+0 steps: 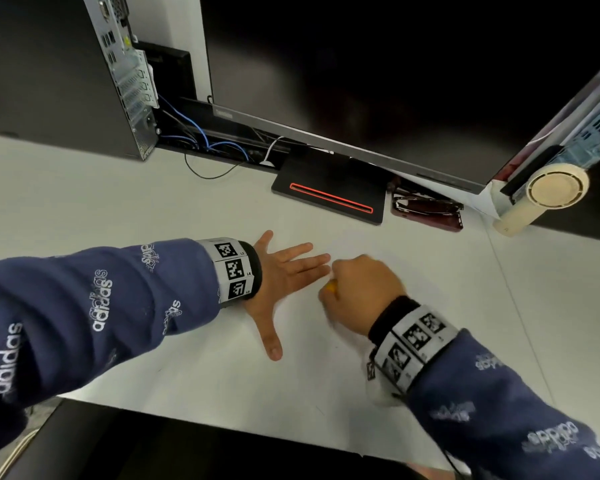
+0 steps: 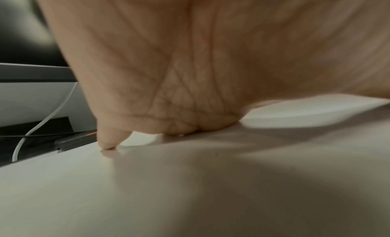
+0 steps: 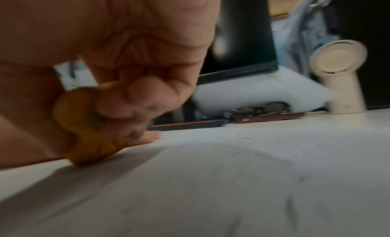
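Observation:
My left hand [image 1: 284,271] lies flat on the white desk [image 1: 153,209], fingers straight and spread, thumb pointing toward me. In the left wrist view its palm [image 2: 190,73] fills the picture and a fingertip [image 2: 107,143] touches the desk. My right hand [image 1: 357,289] sits just right of the left fingertips, curled around a small yellow-orange object [image 1: 331,287]. The right wrist view shows the fingers [image 3: 135,103] wrapped round that yellow-orange object [image 3: 84,137], which presses against the desk [image 3: 232,182]. The picture is blurred and faint dark marks show on the surface.
A dark monitor [image 1: 361,81] on a black base with a red line [image 1: 329,199] stands ahead. A computer tower [image 1: 59,74] with blue cables [image 1: 201,140] is at the left. Glasses on a dark red case [image 1: 426,209] and a cream handheld fan [image 1: 551,192] lie at the right.

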